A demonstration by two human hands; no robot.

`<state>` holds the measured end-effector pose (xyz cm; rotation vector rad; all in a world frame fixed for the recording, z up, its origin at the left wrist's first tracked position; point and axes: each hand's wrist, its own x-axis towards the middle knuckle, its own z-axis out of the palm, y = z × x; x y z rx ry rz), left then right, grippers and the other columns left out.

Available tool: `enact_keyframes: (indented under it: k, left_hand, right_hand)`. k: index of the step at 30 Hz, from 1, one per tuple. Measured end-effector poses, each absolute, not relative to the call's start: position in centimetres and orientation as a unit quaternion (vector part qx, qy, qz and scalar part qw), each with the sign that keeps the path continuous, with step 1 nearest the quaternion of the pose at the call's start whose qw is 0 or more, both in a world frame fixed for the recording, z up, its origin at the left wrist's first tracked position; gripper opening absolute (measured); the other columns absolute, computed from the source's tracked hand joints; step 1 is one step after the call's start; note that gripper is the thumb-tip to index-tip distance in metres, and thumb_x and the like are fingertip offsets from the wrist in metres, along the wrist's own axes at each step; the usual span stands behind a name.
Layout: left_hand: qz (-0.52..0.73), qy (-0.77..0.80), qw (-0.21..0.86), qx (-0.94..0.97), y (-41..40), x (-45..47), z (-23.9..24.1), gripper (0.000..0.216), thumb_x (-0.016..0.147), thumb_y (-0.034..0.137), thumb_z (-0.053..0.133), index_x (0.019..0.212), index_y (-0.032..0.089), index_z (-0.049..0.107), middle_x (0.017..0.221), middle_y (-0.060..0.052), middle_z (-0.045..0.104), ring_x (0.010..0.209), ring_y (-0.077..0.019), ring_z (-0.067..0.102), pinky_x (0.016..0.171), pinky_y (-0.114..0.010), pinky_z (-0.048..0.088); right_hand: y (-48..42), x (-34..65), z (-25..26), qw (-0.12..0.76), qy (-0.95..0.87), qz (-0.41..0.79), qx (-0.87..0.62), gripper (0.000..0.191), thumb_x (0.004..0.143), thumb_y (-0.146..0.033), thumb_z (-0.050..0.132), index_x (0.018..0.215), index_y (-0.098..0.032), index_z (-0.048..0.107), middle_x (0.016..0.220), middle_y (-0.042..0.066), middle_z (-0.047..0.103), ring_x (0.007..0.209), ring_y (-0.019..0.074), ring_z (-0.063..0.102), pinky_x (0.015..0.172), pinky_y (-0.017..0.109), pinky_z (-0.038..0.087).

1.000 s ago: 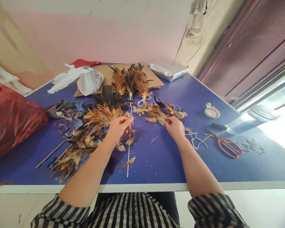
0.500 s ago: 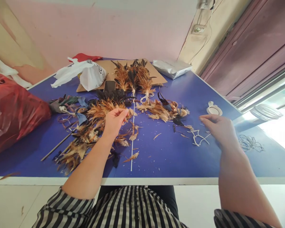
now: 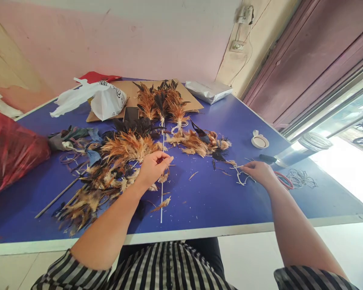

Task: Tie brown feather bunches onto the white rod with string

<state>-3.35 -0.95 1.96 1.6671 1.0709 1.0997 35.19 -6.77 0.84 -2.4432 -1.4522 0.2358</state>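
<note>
My left hand [image 3: 153,168] is closed in a pinch beside a thin white stick [image 3: 162,189] that lies lengthwise on the table; what is between its fingertips is too small to make out. To its left spreads a pile of loose brown feathers [image 3: 128,147]. Over on the right, my right hand [image 3: 260,172] pinches at the end of some short white strings [image 3: 239,175] on the tabletop. Between the hands lies a bunch of light brown feathers [image 3: 193,143]. Tied brown and black feather bundles [image 3: 177,106] rest farther back.
A red plastic bag [image 3: 15,151] bulges at the left. Behind are a white plastic bag [image 3: 107,100], cardboard [image 3: 192,102], a phone [image 3: 131,114] and a silver packet [image 3: 210,92]. Rightward are a tape ring [image 3: 260,141], a clear jar [image 3: 299,151] and coiled wire [image 3: 302,178].
My right hand has moved left and down to the white strings. My left hand has lowered slightly toward me, still pinched. The view has shifted to the right.
</note>
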Motion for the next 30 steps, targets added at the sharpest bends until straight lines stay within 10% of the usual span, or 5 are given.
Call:
enact_keyframes:
  k: [11,24,30]
  left_hand:
    - [0.435,0.425,0.442,0.660,-1.0,-3.3,1.9,0.028,0.071,0.042,0.058,0.069,0.014,0.059,0.051,0.002,0.050,0.046,-0.0080,0.045,0.044,-0.019,0.034]
    - [0.348,0.296,0.724,0.517,-2.9,-1.8,2.3,0.034,0.069,0.041,0.062,0.091,0.015,0.068,0.092,-0.010,0.064,0.061,-0.0082,0.053,0.049,-0.019,0.037]
    - [0.374,0.334,0.729,0.466,-2.1,-1.9,1.6,0.033,0.060,0.037,0.071,0.083,0.014,0.069,0.060,-0.001,0.058,0.048,-0.0049,0.045,0.044,-0.018,0.031]
  right_hand:
    - [-6.8,38.8,5.0,0.719,-0.229,0.196,-0.627,0.015,0.056,-0.017,0.068,0.068,-0.014,0.060,0.076,0.007,0.063,0.050,0.0086,0.052,0.040,0.020,0.038]
    - [-5.0,17.2,6.6,0.439,-0.543,0.514,-0.499,0.022,0.069,-0.035,0.064,0.073,-0.016,0.055,0.068,0.002,0.063,0.053,0.0098,0.058,0.050,0.022,0.047]
    - [-4.1,15.8,4.9,0.355,-0.596,0.504,-0.514,0.019,0.070,-0.034,0.061,0.072,-0.017,0.056,0.063,0.000,0.061,0.053,0.0110,0.057,0.051,0.024,0.046]
